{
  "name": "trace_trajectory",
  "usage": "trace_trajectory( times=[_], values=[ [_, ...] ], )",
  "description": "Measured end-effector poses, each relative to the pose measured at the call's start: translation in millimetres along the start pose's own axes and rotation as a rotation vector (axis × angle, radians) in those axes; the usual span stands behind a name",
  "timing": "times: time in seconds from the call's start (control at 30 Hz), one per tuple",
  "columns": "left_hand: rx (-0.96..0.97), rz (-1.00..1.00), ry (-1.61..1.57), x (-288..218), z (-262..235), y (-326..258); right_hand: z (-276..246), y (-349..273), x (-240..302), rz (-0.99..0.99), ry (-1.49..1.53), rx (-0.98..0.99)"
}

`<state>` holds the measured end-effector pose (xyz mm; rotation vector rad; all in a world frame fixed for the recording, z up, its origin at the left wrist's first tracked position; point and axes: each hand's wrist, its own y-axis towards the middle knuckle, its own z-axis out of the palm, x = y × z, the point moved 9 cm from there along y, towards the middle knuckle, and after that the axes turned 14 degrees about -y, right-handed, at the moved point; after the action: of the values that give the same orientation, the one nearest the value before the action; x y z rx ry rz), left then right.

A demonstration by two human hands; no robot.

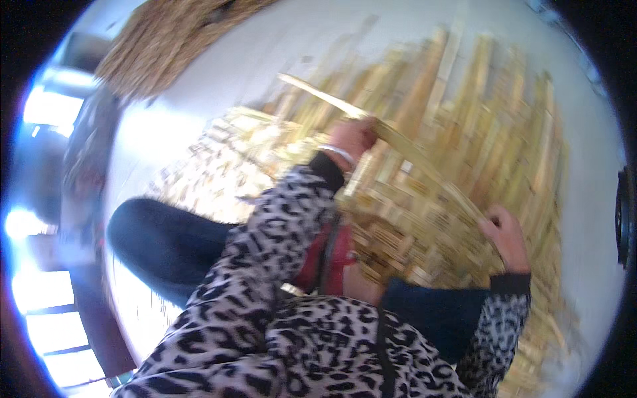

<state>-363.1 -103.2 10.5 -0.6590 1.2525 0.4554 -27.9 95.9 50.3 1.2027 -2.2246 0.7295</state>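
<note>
A long, flat, pale strip, like split reed or bamboo (424, 162), slants across a woven mat of similar strips (424, 225). My left hand (353, 137), with a pale bangle at the wrist, is closed round the strip towards its far left end, which sticks out beyond the fist. At the strip's near right end, my right hand (505, 235) pinches it between thumb and fingers. The strip appears raised over the mat, though blur hides whether it touches. Loose ends of the mat's strips (481, 86) fan out on the far side.
A bundle of straw-coloured stalks (172, 40) lies at the far left on the pale floor (199, 109). My bent knee in dark trousers (166, 242) is at left, and a red shoe (338, 259) rests by the mat. Bright windows (60, 331) line the left edge.
</note>
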Motion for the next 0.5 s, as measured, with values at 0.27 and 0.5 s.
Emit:
trace_trajectory(
  times=[0.27, 0.5],
  values=[
    [-0.27, -0.414, -0.623, 46.7, 9.7, -34.4, 12.5, 3.1, -24.5, 0.14, -0.305, -0.011],
    [-0.438, -0.358, -0.438, 22.5, -9.1, -77.8, 36.6, -12.6, -34.5, 0.187, -0.277, 0.125]
  ],
)
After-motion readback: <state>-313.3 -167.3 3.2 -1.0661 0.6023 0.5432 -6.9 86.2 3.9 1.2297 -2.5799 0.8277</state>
